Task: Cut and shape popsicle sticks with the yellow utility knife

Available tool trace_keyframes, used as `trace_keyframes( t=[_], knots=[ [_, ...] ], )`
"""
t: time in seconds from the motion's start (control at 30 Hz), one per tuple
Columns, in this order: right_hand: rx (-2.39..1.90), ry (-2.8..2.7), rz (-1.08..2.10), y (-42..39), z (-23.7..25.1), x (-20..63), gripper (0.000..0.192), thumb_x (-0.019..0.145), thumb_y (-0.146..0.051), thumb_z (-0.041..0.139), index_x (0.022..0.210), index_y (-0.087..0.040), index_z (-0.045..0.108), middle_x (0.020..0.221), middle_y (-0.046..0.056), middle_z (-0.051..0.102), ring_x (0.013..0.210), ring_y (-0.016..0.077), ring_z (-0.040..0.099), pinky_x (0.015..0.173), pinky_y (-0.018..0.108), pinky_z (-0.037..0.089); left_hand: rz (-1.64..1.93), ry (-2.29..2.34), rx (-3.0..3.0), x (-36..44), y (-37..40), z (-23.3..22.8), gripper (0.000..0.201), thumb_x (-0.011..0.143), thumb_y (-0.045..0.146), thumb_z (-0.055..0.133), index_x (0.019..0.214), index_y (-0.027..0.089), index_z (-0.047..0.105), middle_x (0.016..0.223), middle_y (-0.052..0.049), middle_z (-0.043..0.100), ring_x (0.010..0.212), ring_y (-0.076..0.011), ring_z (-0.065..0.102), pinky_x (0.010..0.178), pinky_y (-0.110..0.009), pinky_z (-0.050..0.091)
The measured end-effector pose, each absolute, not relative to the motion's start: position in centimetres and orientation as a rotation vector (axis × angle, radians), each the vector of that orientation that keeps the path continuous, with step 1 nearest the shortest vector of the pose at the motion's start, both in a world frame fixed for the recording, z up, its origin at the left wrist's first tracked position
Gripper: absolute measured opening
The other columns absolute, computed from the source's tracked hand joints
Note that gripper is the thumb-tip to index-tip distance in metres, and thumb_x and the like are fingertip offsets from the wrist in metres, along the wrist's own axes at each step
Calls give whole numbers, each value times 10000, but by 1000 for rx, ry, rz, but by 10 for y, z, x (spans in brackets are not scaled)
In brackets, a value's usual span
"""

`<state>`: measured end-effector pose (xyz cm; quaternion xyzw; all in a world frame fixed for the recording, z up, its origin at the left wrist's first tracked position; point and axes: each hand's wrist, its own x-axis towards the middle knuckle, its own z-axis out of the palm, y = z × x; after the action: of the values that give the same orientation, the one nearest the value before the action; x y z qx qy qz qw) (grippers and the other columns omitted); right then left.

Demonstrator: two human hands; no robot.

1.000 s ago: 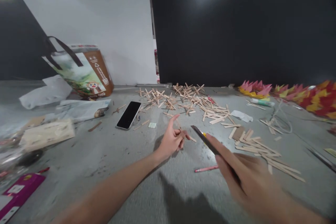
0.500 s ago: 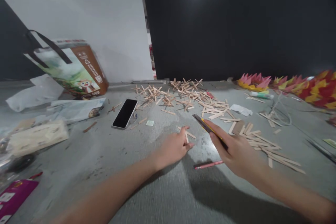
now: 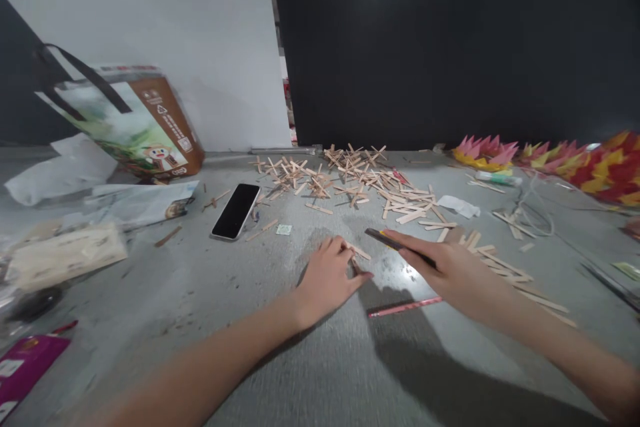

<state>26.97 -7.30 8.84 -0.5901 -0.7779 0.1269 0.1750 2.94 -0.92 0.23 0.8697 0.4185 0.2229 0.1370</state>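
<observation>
A grey bench [image 3: 320, 360] carries everything here. Well off to the left of the grip stands a printed paper bag [image 3: 133, 123], tilted, with a phone [image 3: 235, 211] lying face up between it and the hands. Beyond the hands spreads a heap of wooden craft sticks [image 3: 350, 180], many glued into small crosses, and a looser run of single sticks trails off past the right wrist.

The right hand [image 3: 450, 273] is nearer the camera's right side and grasps a dark utility knife [image 3: 395, 243] with a yellow slider. The knife's long axis runs from the palm up and to the left, so its tip points toward the left hand.

The left hand [image 3: 327, 277] rests palm down on the bench, fingers closed on a small stick piece [image 3: 357, 252] that it pins flat under the fingertips. That piece lies just left of the knife tip, close but apart, with its length running roughly left to right.

A pink pencil [image 3: 403, 308] lies on the bench just below the right hand, near the wrist.
</observation>
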Motion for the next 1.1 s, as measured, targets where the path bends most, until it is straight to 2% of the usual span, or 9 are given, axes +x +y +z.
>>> trace_keyframes(
  t=[0.1,0.13,0.27,0.53,0.73,0.97,1.1],
  knots=[
    [-1690,-2227,369,-70,88,276,465,1082,-322,430,1494,-265,638,664,3,758,358,110,460,400,216,299,701,1201,2472,28,-9,2,222,925,424,756,975,207,771,1184,-101,648,1178,-292,585,1047,-448,490],
    [-1684,-2230,365,-70,87,276,452,1076,-309,437,1464,-266,667,645,-3,748,361,107,455,401,214,299,709,1199,2450,27,-8,2,184,912,380,767,982,210,778,1196,-99,644,1178,-288,582,1048,-444,491],
    [-1638,-2243,393,-72,85,269,425,1063,-256,445,1360,-309,744,798,4,804,451,98,556,452,200,375,732,1200,2396,26,-5,-4,225,823,341,850,1016,236,802,1237,-91,644,1204,-304,563,1051,-458,487],
    [-1620,-2261,479,-71,72,260,443,1052,-229,442,1368,-325,737,972,19,842,543,122,666,513,212,455,812,1202,2347,27,-7,-7,245,801,346,883,1007,247,794,1195,-74,660,1187,-287,575,1050,-454,474],
    [-1615,-2280,491,-71,72,258,454,1040,-207,451,1379,-318,732,935,20,842,546,123,670,528,208,455,805,1198,2344,27,-7,-4,241,791,351,894,979,243,790,1180,-74,664,1187,-293,573,1052,-459,472],
    [-1647,-2280,536,-72,73,256,457,1044,-216,437,1386,-293,729,768,3,799,455,113,575,463,220,341,795,1198,2357,27,-7,-5,221,804,352,881,968,244,778,1200,-75,663,1208,-301,562,1049,-460,474],
    [-1662,-2279,550,-72,73,257,461,1032,-214,438,1375,-297,735,762,2,793,481,121,588,478,221,352,816,1198,2360,27,-7,-6,233,793,351,892,963,243,774,1193,-69,664,1199,-298,561,1052,-459,469]
  ],
)
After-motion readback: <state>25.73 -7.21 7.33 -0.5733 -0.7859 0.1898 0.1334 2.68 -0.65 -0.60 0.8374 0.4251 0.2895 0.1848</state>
